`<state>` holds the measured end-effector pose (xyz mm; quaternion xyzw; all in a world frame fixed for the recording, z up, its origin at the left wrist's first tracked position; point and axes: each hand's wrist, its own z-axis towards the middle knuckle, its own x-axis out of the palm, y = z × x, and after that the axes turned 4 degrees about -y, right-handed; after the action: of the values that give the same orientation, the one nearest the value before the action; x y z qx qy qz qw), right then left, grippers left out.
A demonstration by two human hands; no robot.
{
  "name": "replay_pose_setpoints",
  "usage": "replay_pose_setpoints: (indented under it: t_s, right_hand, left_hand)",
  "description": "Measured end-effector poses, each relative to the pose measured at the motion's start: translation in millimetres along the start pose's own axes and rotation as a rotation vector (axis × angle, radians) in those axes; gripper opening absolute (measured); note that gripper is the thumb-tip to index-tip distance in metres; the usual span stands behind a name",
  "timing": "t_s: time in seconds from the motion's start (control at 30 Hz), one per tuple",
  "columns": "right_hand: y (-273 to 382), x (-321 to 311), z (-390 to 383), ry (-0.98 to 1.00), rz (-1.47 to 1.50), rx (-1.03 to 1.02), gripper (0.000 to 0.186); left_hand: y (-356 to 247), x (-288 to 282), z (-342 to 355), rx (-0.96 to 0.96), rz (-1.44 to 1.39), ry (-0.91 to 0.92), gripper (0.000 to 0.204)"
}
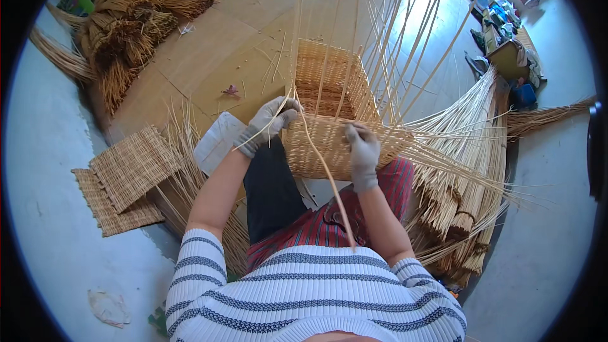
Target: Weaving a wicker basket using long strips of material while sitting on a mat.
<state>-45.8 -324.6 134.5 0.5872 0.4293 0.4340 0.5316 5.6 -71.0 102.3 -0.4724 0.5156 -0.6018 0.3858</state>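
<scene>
A square basket (324, 145) of pale woven cane rests at my lap, with long upright stakes (323, 69) rising from its rim. Both my hands wear light grey gloves. At the basket's near left corner my left hand (271, 120) is closed, pinching a weaving strand beside the stakes. From there a loose, long strand (326, 174) hangs over the near wall toward my striped top. My right hand (363, 151) grips the near wall toward its right end, fingers bent over the rim and thumb side showing. The brown inside of the basket is partly visible between the stakes.
Two flat woven panels (134, 168) lie at the left by the wall. Behind them sits a heap of brown bundled fibres (130, 31). Bundles of pale cane (465, 171) fan out at the right. A cluttered bench (512, 57) stands far right, and scraps litter the floor.
</scene>
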Motion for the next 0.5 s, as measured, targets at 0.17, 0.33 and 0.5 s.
replay_pose_setpoints:
  t_s: [0.17,0.33,0.5]
  right_hand:
    - [16,25,8,-0.130,0.015,0.031,0.026]
    - [91,90,36,-0.025,-0.845,-0.970,0.054]
    - [63,70,58,0.063,-0.438,-0.697,0.049]
  left_hand:
    - [2,12,-1,-0.050,-0.007,-0.142,0.012]
    - [11,25,-2,0.033,0.060,-0.321,0.011]
    - [17,25,0,0.076,0.107,-0.365,0.011]
